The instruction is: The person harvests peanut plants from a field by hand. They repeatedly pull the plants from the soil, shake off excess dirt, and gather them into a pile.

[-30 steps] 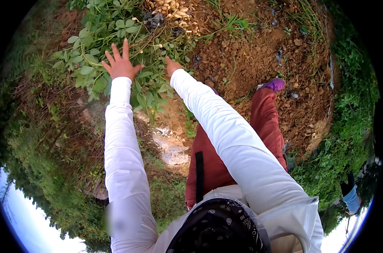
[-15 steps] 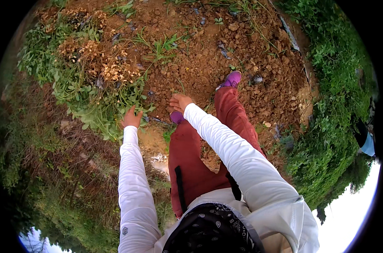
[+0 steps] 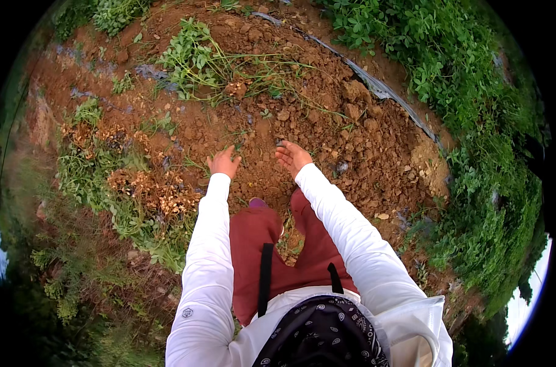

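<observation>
Both hands hang over loose brown soil in front of my legs. My left hand (image 3: 225,163) is empty, its fingers spread, close to the right side of a heap of uprooted peanut plants (image 3: 152,191) with tan pods showing. To its right, my right hand (image 3: 294,157) has loosely bent fingers, with thumb and fingers apart. A small dark bit (image 3: 278,141) shows by its fingertips; whether they touch it I cannot tell. Farther ahead lies another pulled peanut plant (image 3: 195,58), its leaves to the left and long stems stretching right, with a clump of pods (image 3: 236,89) beside them.
A strip of grey plastic film (image 3: 376,85) curves along the far right edge of the dug soil. Beyond it grow dense green plants (image 3: 467,128). Dry brush (image 3: 100,257) covers the left bank. My purple shoe (image 3: 258,202) stands on the soil among clods.
My left hand has left the leaves of the heap and come over the soil. My right hand has moved right, away from it. The view has shifted, bringing the plant ahead into sight.
</observation>
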